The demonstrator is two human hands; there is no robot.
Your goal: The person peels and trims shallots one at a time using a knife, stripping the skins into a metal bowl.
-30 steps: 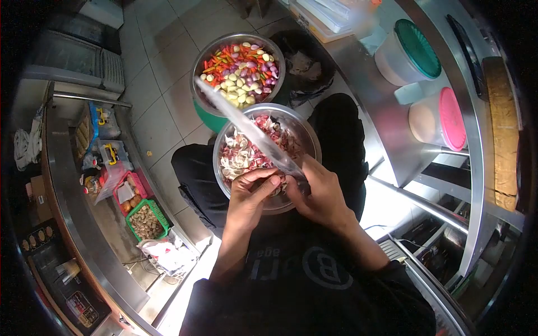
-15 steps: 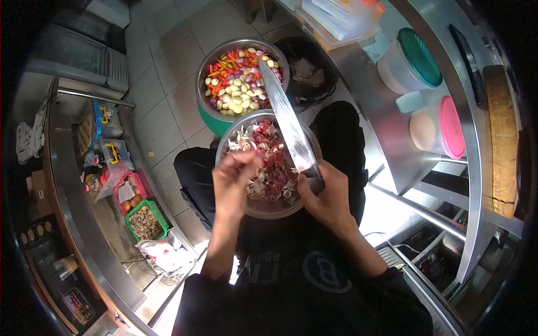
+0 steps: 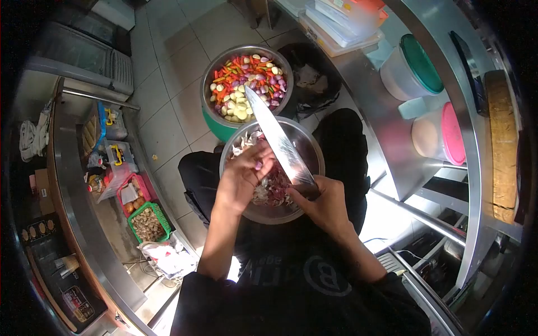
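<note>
In my right hand [image 3: 326,206] is the handle of a large, broad knife [image 3: 280,144]. Its blade slants up and to the left across a steel bowl [image 3: 319,154] in my lap. My left hand [image 3: 241,178] is over the same bowl, left of the blade, with a small purple shallot [image 3: 258,166] at its curled fingers. Papery red and white peelings [image 3: 273,190] lie inside the bowl, partly hidden by my hands and the knife. Just beyond, a second steel bowl [image 3: 206,84] holds red chillies [image 3: 242,68], peeled garlic [image 3: 238,106] and shallots [image 3: 274,89].
The far bowl sits on a green support [image 3: 221,131]. A black bin bag [image 3: 330,92] stands to its right. Lidded tubs [image 3: 417,67] rest on the steel counter at right. On the left shelf are a green basket [image 3: 166,224] and a pink basket [image 3: 147,189].
My left hand has turned and risen slightly, so the shallot now shows. The knife tip has swung left and down. The whole view has shifted a little.
</note>
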